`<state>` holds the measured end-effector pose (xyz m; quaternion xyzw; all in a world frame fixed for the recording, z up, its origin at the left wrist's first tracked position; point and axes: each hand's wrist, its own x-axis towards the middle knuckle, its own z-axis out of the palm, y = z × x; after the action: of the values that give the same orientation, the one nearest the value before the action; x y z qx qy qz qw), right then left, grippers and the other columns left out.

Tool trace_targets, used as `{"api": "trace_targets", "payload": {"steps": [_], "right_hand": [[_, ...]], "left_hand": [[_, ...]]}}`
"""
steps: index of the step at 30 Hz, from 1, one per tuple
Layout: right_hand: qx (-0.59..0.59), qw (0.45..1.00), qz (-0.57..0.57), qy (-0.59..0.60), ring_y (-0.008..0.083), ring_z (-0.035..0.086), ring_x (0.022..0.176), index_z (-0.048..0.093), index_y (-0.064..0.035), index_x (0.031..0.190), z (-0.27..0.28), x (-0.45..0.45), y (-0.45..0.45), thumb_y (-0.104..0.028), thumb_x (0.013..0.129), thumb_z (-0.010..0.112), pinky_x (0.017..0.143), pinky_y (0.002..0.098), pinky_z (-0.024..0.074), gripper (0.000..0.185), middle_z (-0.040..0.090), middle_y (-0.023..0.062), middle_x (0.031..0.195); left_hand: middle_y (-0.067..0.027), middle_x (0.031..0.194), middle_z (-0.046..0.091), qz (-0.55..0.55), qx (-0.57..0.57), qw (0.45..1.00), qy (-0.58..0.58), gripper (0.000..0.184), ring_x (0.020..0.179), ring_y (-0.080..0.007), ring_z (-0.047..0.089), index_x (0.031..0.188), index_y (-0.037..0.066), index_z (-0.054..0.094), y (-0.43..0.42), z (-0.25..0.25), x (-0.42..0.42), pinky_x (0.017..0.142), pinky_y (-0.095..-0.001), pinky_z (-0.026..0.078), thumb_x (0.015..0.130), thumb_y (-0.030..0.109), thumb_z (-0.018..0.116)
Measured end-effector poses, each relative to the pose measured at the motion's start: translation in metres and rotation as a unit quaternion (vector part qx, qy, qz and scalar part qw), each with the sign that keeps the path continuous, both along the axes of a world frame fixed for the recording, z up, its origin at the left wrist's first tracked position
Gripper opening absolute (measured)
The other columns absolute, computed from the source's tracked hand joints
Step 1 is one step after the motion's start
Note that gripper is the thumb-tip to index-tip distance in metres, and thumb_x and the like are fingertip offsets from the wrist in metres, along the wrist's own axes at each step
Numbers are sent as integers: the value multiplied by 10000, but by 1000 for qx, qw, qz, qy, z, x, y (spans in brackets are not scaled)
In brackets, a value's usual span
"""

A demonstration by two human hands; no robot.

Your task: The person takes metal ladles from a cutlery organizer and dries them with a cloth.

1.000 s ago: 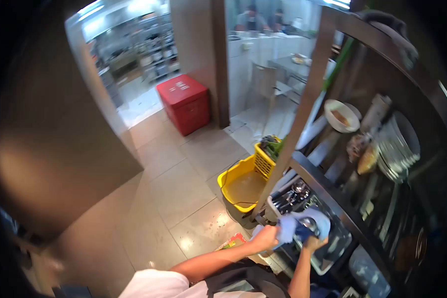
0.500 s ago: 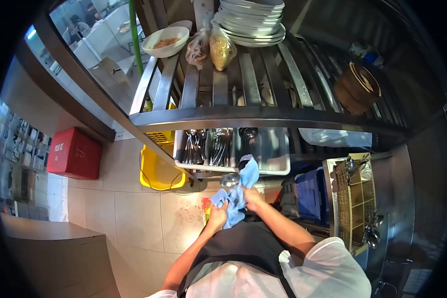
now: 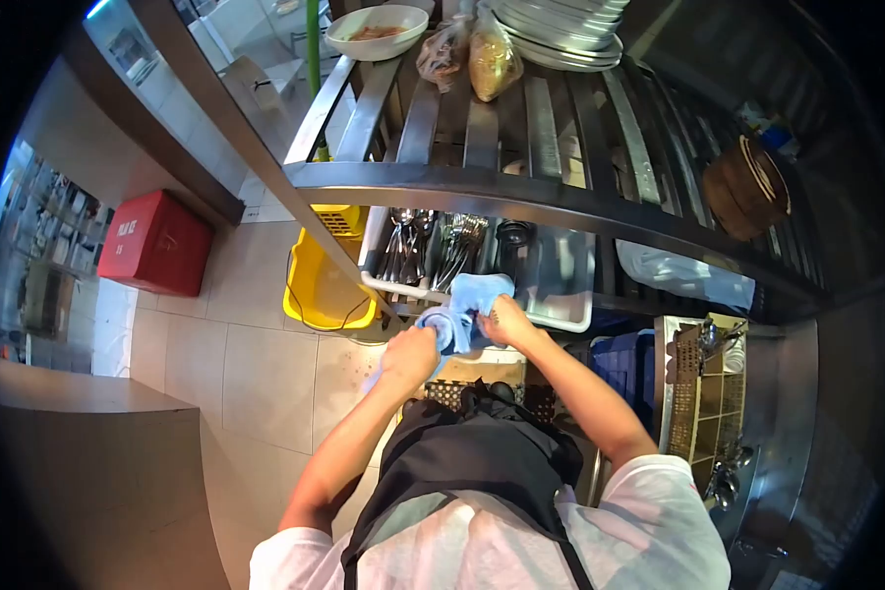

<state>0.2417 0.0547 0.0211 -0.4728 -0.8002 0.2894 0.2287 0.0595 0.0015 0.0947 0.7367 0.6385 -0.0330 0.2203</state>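
A person in a white shirt (image 3: 649, 521) and a black apron (image 3: 477, 447) holds a blue cloth (image 3: 482, 290) in front of the body. The left hand (image 3: 410, 356) has its fingers clamped on the bunched cloth; the right hand (image 3: 504, 320) grips it just beside, fingers closed on it too. A rounded shape shows in the folds, but whether the cloth wraps something cannot be told. To the right stand a blue crate (image 3: 619, 369) and a divided box (image 3: 703, 403).

Just beyond the cloth lies a tray (image 3: 560, 265) with spoons (image 3: 401, 251), forks (image 3: 462, 246) and black utensils (image 3: 514, 233). Above it, a slatted shelf (image 3: 393, 180) carries a bowl (image 3: 383, 51), two bags (image 3: 494, 61), stacked plates (image 3: 560, 44) and a steamer (image 3: 745, 192). On the floor to the left sits a yellow tub (image 3: 310, 280), then a red box (image 3: 157, 244) farther off.
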Motion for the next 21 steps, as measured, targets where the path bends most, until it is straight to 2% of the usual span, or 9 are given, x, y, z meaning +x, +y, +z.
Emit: {"api": "trace_targets", "payload": {"steps": [1, 3, 5, 7, 12, 17, 19, 20, 21], "right_hand": [[-25, 995, 28, -95, 363, 565, 668, 592, -13, 740, 15, -2, 2, -23, 624, 521, 582, 404, 459, 136, 570, 206, 687], [3, 962, 138, -234, 353, 573, 652, 597, 8, 698, 16, -13, 6, -26, 589, 518, 589, 408, 469, 138, 568, 218, 681], [2, 961, 131, -242, 344, 577, 641, 581, 22, 651, 19, -17, 6, -34, 597, 509, 586, 402, 476, 107, 573, 215, 694], [56, 959, 140, -238, 340, 578, 646, 570, 19, 640, 15, -6, 21, -41, 596, 509, 585, 404, 474, 96, 573, 208, 695], [109, 993, 34, -37, 361, 542, 687, 531, 33, 641, 17, 16, 39, -23, 503, 591, 606, 398, 442, 161, 538, 214, 717], [65, 997, 38, -20, 375, 529, 669, 533, 43, 659, 12, 29, 41, -3, 523, 543, 575, 387, 422, 144, 509, 229, 653], [65, 989, 17, 130, 365, 539, 670, 576, -6, 747, 32, 32, 30, 26, 552, 499, 587, 335, 437, 212, 563, 192, 716], [120, 980, -14, 156, 313, 575, 671, 586, -11, 757, 31, 33, 26, 45, 574, 474, 599, 305, 441, 222, 582, 173, 731], [121, 980, -16, 156, 313, 575, 671, 586, -11, 757, 27, 31, 21, 45, 574, 474, 599, 305, 441, 222, 582, 173, 731]], "left_hand": [[-205, 798, 581, 4, 1, 1000, 2, 169, 771, -342, 575, 792, -3, 577, 4, 10, -1, 669, -407, 464, 676, 68, 477], [-157, 822, 604, -147, 36, 985, 82, 165, 748, -254, 607, 792, 39, 610, 8, 24, 4, 636, -358, 486, 717, 103, 478], [-134, 796, 611, -184, 49, 975, 117, 156, 721, -231, 613, 757, 58, 617, 14, 20, 11, 605, -344, 492, 723, 99, 470], [-140, 759, 610, -126, 85, 984, 95, 165, 685, -264, 611, 749, 48, 619, 21, 14, 12, 600, -360, 491, 720, 107, 467], [-239, 666, 549, -84, 111, 987, -84, 126, 618, -398, 547, 757, -4, 458, -3, 10, -6, 596, -487, 428, 664, 79, 442], [-262, 686, 544, -16, 76, 990, -114, 223, 676, -416, 540, 822, -37, 509, -3, -11, -11, 630, -456, 429, 642, 92, 484], [-271, 648, 530, 50, 56, 953, -294, 201, 665, -430, 540, 793, -37, 548, -4, -15, -17, 597, -430, 432, 694, 119, 470], [-214, 644, 562, 95, 9, 937, -336, 220, 639, -352, 570, 798, -51, 563, -5, -14, -16, 597, -373, 426, 725, 144, 492], [-214, 644, 562, 93, 8, 937, -336, 220, 639, -352, 570, 798, -51, 563, -8, -13, -14, 597, -373, 426, 725, 144, 492]]}}
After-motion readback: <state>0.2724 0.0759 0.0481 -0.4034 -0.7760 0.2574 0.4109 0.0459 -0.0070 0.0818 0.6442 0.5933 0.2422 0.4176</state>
